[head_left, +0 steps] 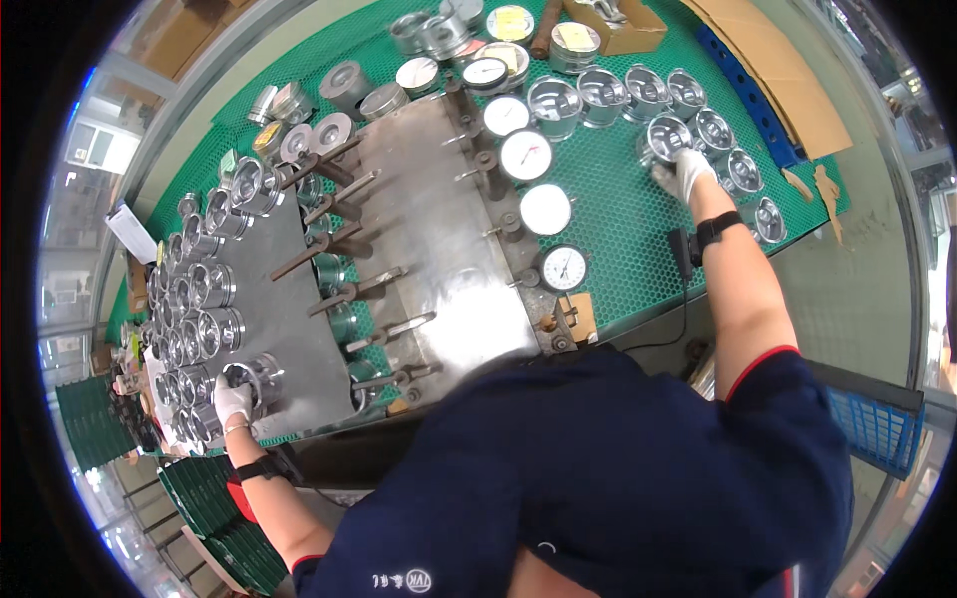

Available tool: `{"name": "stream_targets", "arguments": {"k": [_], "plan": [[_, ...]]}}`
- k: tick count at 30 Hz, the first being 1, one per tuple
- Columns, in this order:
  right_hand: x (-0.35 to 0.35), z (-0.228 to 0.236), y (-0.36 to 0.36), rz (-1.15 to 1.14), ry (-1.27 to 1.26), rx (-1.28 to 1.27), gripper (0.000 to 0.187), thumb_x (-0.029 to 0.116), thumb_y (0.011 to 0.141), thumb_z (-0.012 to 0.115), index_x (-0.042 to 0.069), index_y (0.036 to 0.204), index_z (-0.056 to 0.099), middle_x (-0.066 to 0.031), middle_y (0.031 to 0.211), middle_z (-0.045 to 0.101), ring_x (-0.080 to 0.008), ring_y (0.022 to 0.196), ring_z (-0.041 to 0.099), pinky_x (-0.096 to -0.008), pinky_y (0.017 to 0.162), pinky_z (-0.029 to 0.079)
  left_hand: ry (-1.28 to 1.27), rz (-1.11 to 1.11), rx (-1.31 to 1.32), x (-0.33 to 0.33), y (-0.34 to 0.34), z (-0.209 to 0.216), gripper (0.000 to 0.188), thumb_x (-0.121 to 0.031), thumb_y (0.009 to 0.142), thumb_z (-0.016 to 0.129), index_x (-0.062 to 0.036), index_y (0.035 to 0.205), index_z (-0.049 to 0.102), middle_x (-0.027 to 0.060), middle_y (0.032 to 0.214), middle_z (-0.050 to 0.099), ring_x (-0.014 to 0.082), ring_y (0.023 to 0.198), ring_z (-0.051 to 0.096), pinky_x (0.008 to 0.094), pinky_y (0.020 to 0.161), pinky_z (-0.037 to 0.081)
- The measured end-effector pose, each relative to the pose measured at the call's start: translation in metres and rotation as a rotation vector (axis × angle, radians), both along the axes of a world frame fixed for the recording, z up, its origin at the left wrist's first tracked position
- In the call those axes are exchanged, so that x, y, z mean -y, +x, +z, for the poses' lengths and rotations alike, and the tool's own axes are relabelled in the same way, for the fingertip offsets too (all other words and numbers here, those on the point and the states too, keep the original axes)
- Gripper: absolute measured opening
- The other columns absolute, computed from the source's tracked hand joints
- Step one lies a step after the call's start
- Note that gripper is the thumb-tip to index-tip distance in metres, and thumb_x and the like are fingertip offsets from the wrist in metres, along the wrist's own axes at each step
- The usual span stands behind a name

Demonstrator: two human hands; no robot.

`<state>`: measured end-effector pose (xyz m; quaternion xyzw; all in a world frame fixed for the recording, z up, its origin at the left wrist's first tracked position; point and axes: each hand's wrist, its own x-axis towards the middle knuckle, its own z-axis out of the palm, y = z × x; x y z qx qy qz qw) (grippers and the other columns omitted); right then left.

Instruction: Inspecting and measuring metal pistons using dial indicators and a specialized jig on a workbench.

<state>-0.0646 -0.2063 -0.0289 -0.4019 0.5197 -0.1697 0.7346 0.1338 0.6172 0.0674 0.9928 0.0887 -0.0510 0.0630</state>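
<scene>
My left hand (233, 401), in a white glove, is closed on the side of a shiny hollow metal cylinder (263, 377) at the near edge of a grey sheet (289, 329). Out to the right, my gloved right hand (686, 177) grips another shiny metal cylinder (667, 138); its fingers are partly hidden behind the part. Beside that one, similar cylinders (714, 132) stand in a curved row on the green mat (618, 209). Several more grooved metal cylinders (211, 284) are packed together at the left of the grey sheet.
Between my hands lies a metal plate (439, 229) with lever fixtures (369, 289) along its left side and round dial gauges (564, 268) along its right. Gauges and metal rings (344, 85) stand at the back. A cardboard box (623, 28) and blue strip (748, 95) lie far right.
</scene>
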Motion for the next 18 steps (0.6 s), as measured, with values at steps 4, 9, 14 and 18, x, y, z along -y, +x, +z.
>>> {"name": "stream_targets", "arguments": {"k": [4, 9, 14, 18], "plan": [[0.017, -0.007, 0.019, -0.135, 0.033, 0.047, 0.019, 0.017, 0.097, 0.052, 0.002, 0.106, 0.054, -0.0142, 0.102, 0.059, -0.0245, 0.082, 0.061, -0.0369, 0.066, 0.056, 0.101, -0.202, 0.099, 0.082, -0.058, 0.017, 0.037, -0.010, 0.076, 0.063, -0.0018, 0.112, 0.062, 0.0223, 0.107, 0.065, 0.0409, 0.103, 0.062, 0.0426, 0.089, 0.050], [0.020, -0.017, 0.013, 0.135, -0.310, -0.119, 0.033, 0.037, 0.097, 0.052, 0.005, 0.103, 0.058, -0.0094, 0.084, 0.059, -0.0180, 0.067, 0.061, -0.0308, 0.055, 0.050, 0.206, -0.392, 0.255, 0.136, -0.103, 0.028, 0.036, -0.002, 0.075, 0.060, -0.0044, 0.111, 0.061, 0.0163, 0.122, 0.061, 0.0383, 0.105, 0.061, 0.0439, 0.089, 0.050], [-0.072, 0.086, -0.019, 0.315, -0.572, 0.078, 0.047, 0.020, 0.098, 0.054, 0.006, 0.142, 0.044, -0.0022, 0.077, 0.058, -0.0088, 0.055, 0.054, -0.0238, 0.050, 0.048, -0.079, -0.358, 0.459, 0.170, -0.153, 0.056, 0.040, 0.004, 0.073, 0.059, -0.0028, 0.113, 0.060, 0.0174, 0.116, 0.064, 0.0320, 0.106, 0.063, 0.0380, 0.091, 0.051], [-0.186, 0.151, -0.030, 0.771, -0.648, 0.276, 0.039, 0.013, 0.097, 0.056, 0.005, 0.136, 0.055, -0.0044, 0.095, 0.065, -0.0101, 0.070, 0.062, -0.0240, 0.066, 0.054, -0.944, -0.682, 0.546, 0.200, -0.154, 0.073, 0.040, -0.012, 0.078, 0.070, -0.0010, 0.114, 0.054, 0.0228, 0.122, 0.059, 0.0306, 0.111, 0.061, 0.0419, 0.096, 0.050]]}}
